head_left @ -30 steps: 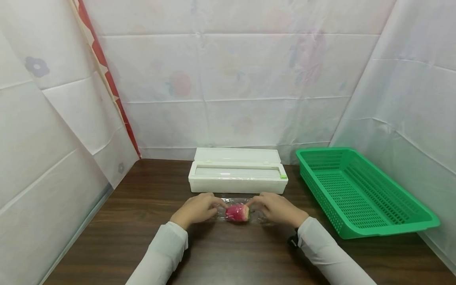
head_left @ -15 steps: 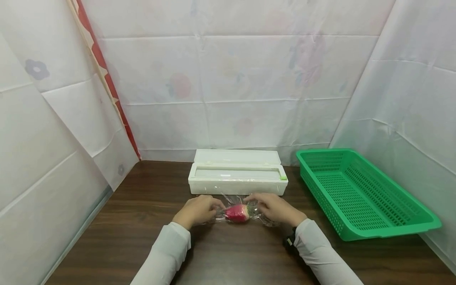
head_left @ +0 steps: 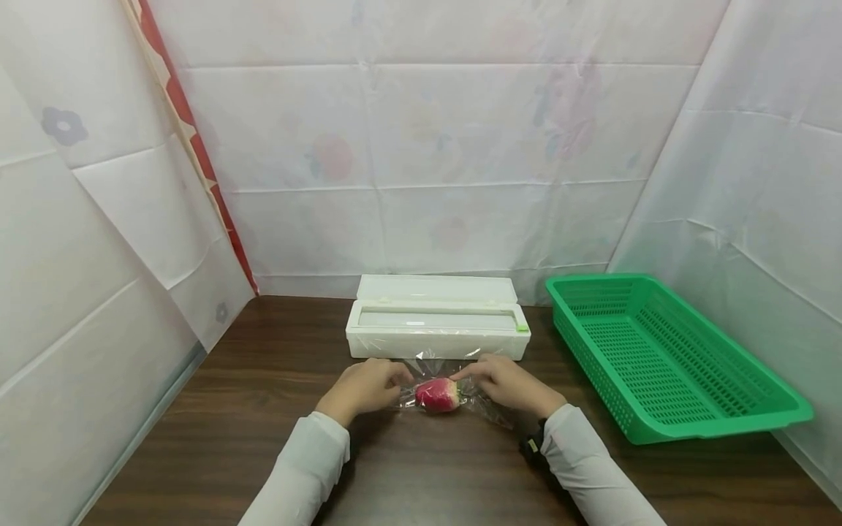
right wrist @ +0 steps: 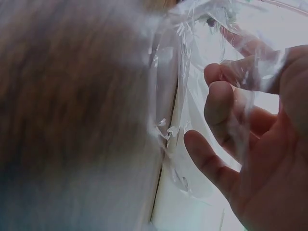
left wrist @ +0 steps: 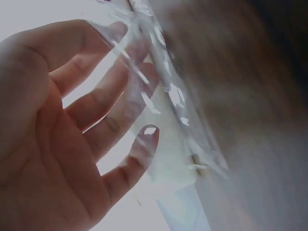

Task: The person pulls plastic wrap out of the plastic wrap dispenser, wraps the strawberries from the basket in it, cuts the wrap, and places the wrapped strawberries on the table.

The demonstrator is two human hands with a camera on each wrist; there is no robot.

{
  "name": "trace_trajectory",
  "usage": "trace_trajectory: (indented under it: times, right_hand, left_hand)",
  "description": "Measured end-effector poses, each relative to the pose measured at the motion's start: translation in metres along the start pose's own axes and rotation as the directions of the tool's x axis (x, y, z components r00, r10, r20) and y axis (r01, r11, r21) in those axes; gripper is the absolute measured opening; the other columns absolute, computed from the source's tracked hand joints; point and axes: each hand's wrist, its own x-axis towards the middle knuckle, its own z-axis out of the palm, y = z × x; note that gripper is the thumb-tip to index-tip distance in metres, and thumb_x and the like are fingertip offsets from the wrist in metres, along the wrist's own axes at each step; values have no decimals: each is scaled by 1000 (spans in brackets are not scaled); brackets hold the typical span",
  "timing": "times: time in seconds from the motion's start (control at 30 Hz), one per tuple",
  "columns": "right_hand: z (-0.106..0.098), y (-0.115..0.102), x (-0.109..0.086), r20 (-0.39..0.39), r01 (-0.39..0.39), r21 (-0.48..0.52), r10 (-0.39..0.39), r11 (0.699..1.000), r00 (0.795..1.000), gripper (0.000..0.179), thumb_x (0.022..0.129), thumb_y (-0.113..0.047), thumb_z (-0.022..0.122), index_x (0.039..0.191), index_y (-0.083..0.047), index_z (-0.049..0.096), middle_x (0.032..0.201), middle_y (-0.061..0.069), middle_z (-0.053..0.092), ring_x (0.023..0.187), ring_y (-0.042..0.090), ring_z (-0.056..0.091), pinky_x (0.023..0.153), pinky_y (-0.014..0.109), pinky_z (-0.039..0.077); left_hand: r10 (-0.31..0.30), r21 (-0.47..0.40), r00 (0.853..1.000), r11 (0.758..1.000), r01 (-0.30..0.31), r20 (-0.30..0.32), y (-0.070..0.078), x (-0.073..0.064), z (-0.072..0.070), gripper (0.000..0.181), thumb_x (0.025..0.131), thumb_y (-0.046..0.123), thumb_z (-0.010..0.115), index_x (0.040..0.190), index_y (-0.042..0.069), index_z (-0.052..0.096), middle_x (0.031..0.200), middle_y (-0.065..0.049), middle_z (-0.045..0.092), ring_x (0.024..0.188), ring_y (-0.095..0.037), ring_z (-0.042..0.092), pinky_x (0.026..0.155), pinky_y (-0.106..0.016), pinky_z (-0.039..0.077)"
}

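Observation:
A small red fruit-like piece [head_left: 437,395], pale and greenish at its right end, lies on the table wrapped in clear cling film [head_left: 479,406]. At its left my left hand [head_left: 368,386] pinches the film beside the piece. In the left wrist view gathered film [left wrist: 175,96] runs past the fingers, the lower ones loosely spread. My right hand [head_left: 516,386] is at the other end, index finger reaching to the piece's pale end. In the right wrist view its thumb and bent fingers [right wrist: 219,98] hold crinkled film [right wrist: 185,72]. The underside of the piece is hidden.
Just behind the hands stands a white cling film dispenser box [head_left: 437,343], its lid raised, with a green slider at the right. A green slotted basket [head_left: 592,365] sits on the right of the brown wooden table [head_left: 263,438]. Pale cloth walls [head_left: 421,219] enclose the back and sides.
The film's right end has been lifted, gathered and now spreads loosely beside the right hand. The left index finger has drawn back slightly from the red piece. Box and basket stay put.

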Motion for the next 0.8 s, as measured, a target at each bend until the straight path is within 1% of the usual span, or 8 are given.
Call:
trace_trajectory:
  times: [0.07, 0.17, 0.23, 0.3, 0.43, 0.53, 0.63, 0.8]
  right_hand:
    - [1, 0, 0, -6, 3, 1, -3, 1000, 1000, 40, 93, 7, 59, 118, -20, 75, 99, -4, 71, 83, 8, 55, 73, 28, 49]
    - [2, 0, 0, -1, 0, 16, 0, 1000, 1000, 37, 95, 5, 59, 119, -19, 75, 103, -3, 72, 86, 8, 57, 75, 28, 50]
    - [2, 0, 0, -3, -3, 28, 3, 1000, 1000, 34, 95, 4, 60, 118, -16, 74, 105, -1, 72, 88, 9, 58, 76, 29, 51]
    - [2, 0, -1, -2, -7, 41, 8, 999, 1000, 30, 96, 3, 60, 117, -13, 74, 105, 1, 72, 88, 10, 59, 76, 31, 51]
    - [1, 0, -2, 18, -51, 71, 49, 996, 999, 23, 97, -1, 61, 113, -12, 73, 104, -1, 71, 90, 8, 61, 79, 31, 53]
    - [0, 0, -2, 45, -90, 97, 86, 991, 995, 21, 98, -4, 61, 112, -13, 74, 105, -4, 71, 92, 6, 62, 81, 31, 54]
    - [-3, -1, -3, 55, -118, 104, 113, 988, 992, 19, 99, -6, 61, 112, -13, 74, 105, -4, 72, 93, 7, 63, 82, 33, 54]
    - [-8, -8, -1, 30, -117, 64, 115, 991, 993, 17, 99, -8, 62, 113, -8, 72, 107, 2, 70, 99, 15, 64, 86, 39, 53]
  left_hand:
    - [36, -9, 999, 999, -37, -38, 4, 1, -1, 24, 88, 10, 66, 109, 19, 73, 99, 5, 71, 93, -14, 66, 81, -41, 54]
    - [113, -60, 990, 991, -118, -79, 16, 2, -3, 22, 93, 17, 68, 115, 14, 69, 107, 1, 72, 100, -17, 68, 86, -43, 53]
    - [157, -80, 984, 983, -163, -83, 25, 4, -3, 28, 94, 25, 70, 119, 12, 67, 111, -1, 72, 103, -18, 68, 89, -43, 53]
    - [183, -64, 981, 980, -187, -72, 33, 4, -1, 36, 92, 33, 74, 121, 13, 66, 112, -1, 72, 99, -16, 68, 85, -42, 53]
    - [182, 41, 982, 983, -180, -57, 44, 5, 6, 42, 85, 39, 81, 118, 19, 65, 107, 4, 68, 92, -10, 63, 79, -38, 52]
    - [165, 78, 985, 984, -161, -49, 47, 6, 12, 42, 83, 36, 83, 116, 21, 63, 107, 4, 65, 94, -11, 62, 80, -38, 50]
    - [155, 79, 986, 986, -150, -61, 48, 6, 16, 40, 84, 32, 83, 117, 21, 63, 108, 2, 63, 97, -15, 63, 83, -41, 50]
    - [152, 27, 986, 988, -151, -73, 49, 6, 20, 37, 87, 22, 80, 119, 18, 61, 111, -1, 61, 97, -21, 66, 85, -45, 52]
